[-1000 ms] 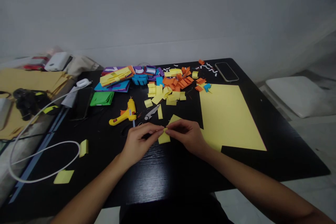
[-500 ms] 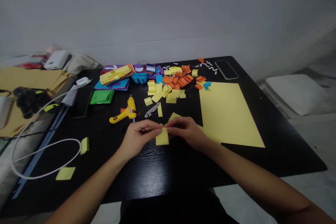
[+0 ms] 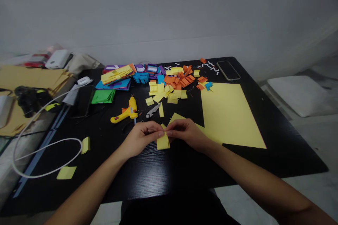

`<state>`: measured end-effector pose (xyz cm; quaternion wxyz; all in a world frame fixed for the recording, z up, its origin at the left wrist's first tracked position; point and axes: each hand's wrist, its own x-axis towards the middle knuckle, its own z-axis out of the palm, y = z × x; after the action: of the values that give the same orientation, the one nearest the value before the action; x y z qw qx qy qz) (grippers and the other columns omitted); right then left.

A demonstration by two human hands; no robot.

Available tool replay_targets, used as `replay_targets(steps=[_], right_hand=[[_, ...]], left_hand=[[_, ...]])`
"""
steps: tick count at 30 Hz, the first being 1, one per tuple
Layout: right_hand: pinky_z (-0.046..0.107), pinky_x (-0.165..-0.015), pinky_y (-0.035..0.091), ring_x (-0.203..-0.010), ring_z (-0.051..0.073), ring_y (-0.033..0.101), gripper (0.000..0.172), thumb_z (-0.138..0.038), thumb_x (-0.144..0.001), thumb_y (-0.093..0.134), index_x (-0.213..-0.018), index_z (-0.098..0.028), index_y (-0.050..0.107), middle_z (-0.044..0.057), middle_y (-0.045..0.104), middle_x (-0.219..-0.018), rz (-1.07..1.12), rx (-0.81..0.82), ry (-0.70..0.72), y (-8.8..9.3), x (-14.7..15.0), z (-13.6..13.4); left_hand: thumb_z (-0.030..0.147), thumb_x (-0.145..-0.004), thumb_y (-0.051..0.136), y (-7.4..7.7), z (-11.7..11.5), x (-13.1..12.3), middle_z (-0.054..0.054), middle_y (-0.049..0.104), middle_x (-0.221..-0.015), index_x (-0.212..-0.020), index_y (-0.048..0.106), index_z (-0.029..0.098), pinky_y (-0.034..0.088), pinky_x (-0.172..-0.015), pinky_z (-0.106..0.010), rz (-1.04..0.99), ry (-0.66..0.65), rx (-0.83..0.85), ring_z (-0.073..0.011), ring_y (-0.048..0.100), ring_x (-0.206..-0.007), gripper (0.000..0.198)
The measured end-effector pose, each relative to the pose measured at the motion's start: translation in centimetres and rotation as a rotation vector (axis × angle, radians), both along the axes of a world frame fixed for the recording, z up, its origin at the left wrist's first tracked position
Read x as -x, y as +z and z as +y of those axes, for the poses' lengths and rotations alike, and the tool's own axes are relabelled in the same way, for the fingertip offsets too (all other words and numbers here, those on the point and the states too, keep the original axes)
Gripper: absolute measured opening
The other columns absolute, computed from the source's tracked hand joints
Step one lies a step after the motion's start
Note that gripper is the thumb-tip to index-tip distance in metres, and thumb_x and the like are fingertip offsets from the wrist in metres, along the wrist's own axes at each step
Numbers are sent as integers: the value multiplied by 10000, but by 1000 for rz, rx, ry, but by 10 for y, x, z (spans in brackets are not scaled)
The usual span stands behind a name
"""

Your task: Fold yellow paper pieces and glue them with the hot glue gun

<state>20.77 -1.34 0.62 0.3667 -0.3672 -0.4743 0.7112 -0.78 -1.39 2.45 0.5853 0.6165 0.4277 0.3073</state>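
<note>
Yellow folded paper [image 3: 163, 142] extends below the fingers [image 3: 156, 135] pinching it.

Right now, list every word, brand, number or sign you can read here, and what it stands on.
No text can be read anywhere.
Glue gun: a small pale label on its body, too small to read.
Red pack: too blurred to tell whether it bears print.
Held paper: no writing visible.
Big yellow sheet: no writing visible.
Phone at the far right: dark screen, no text visible.
</note>
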Motion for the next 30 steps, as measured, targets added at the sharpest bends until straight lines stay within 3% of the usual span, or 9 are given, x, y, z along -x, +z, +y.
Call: replay_targets(steps=[2, 8, 14, 22, 30], right_hand=[[328, -764, 611, -731, 157, 715, 238, -409, -769, 870, -888, -217, 797, 6, 768, -806, -37, -57, -39, 0, 1, -2], [303, -752, 602, -783, 160, 706, 187, -353, -828, 814, -917, -215, 725, 31, 743, -896, -196, -348, -141, 1, 4, -11], [302, -705, 595, -740, 166, 702, 169, -362, -848, 796, -872, -211, 726, 33, 744, -842, -317, -470, -178, -3, 6, -13], [298, -723, 599, -757, 168, 724, 173, -351, -804, 832, -830, -201, 750, 33, 773, -845, -210, -324, -246, -4, 6, -10], [285, -719, 588, -774, 158, 713, 153, -312, -803, 824, -865, -204, 737, 23, 753, -851, -183, -276, -339, -7, 3, -5]], left_hand=[[391, -884, 751, 1, 1, 1, -33, 759, -751, -850, 760, 168, 544, -623, -248, 11, 25, -29, -148, 683, -662, 226], [374, -871, 762, -2, 4, 3, -15, 730, -710, -843, 768, 169, 518, -578, -216, 5, 276, -161, -124, 642, -611, 207], [318, -875, 758, -3, -3, -3, -9, 733, -708, -854, 773, 171, 529, -580, -205, 31, 347, -279, -119, 642, -614, 150], [271, -884, 732, -2, -4, -6, -15, 748, -737, -846, 753, 161, 549, -614, -202, 5, 375, -312, -119, 664, -636, 118], [263, -888, 725, -4, 0, -1, -6, 726, -741, -845, 743, 167, 546, -637, -201, 103, 290, -343, -116, 662, -649, 106]])
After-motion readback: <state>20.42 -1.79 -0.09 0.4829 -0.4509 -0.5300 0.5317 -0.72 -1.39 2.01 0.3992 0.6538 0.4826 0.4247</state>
